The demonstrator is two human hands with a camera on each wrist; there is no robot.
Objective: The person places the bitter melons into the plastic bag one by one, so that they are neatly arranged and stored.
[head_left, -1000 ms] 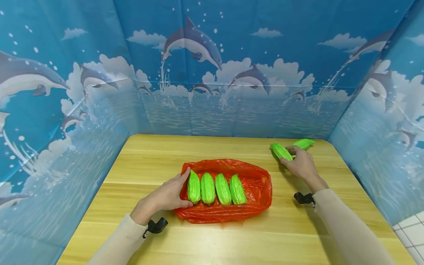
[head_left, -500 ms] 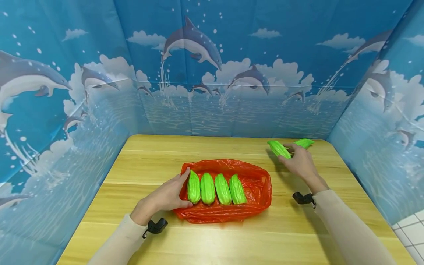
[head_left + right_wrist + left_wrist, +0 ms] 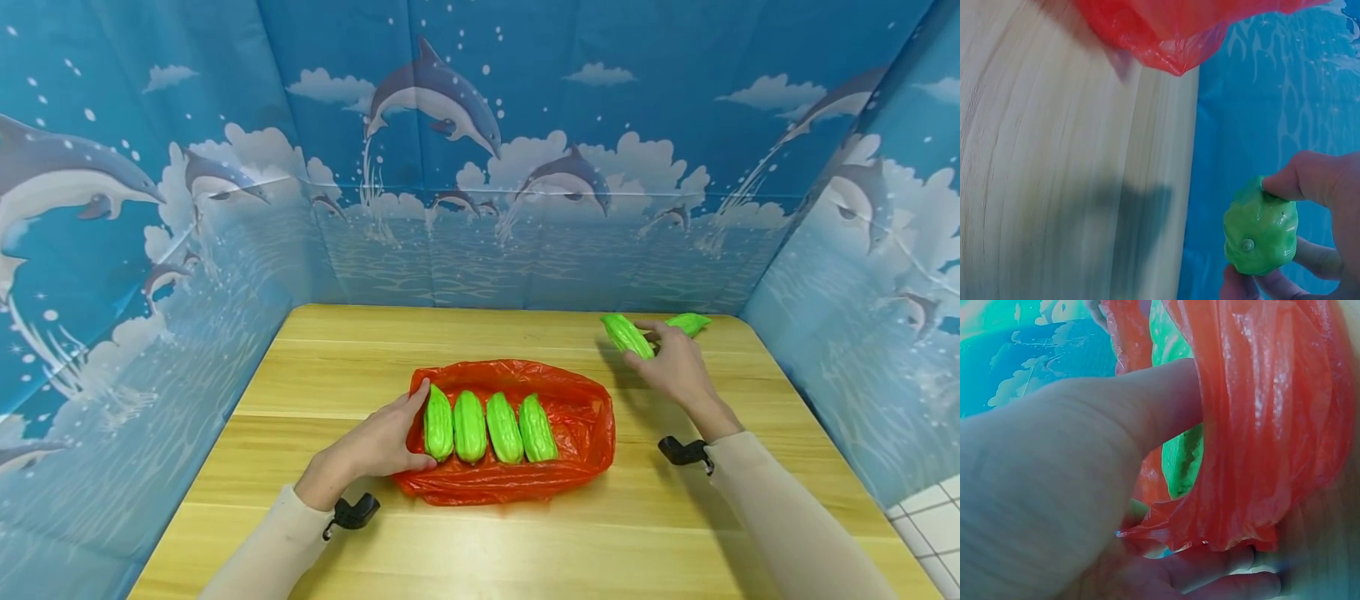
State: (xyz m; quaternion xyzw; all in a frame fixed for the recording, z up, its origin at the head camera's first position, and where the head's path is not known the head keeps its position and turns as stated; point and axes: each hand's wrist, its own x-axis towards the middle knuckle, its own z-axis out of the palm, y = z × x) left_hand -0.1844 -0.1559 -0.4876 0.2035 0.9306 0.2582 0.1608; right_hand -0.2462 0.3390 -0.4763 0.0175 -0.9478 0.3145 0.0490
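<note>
Left hand, mine: thumb and fingers spread apart, gripping the left end of a red plastic bag, the thumb reaching inside its wall and other fingers lying outside and beneath.

Right hand, mine: fingers part-curled, pinching one ridged green gourd between thumb and fingertips. The gourd was held up off the surface, right of and beyond the bag, one end tilted toward the far left; the right wrist view showed its nubbed end.

Four bagged gourds, green: lay side by side in a row within the bag, from its left end past the middle, lengths running near to far.

One further gourd, green: lay near the surface's far right corner, partly hidden behind my right hand; whether my fingers touched it I could not tell.

Backdrop, blue, dolphin-printed: stood behind and at both sides.
</note>
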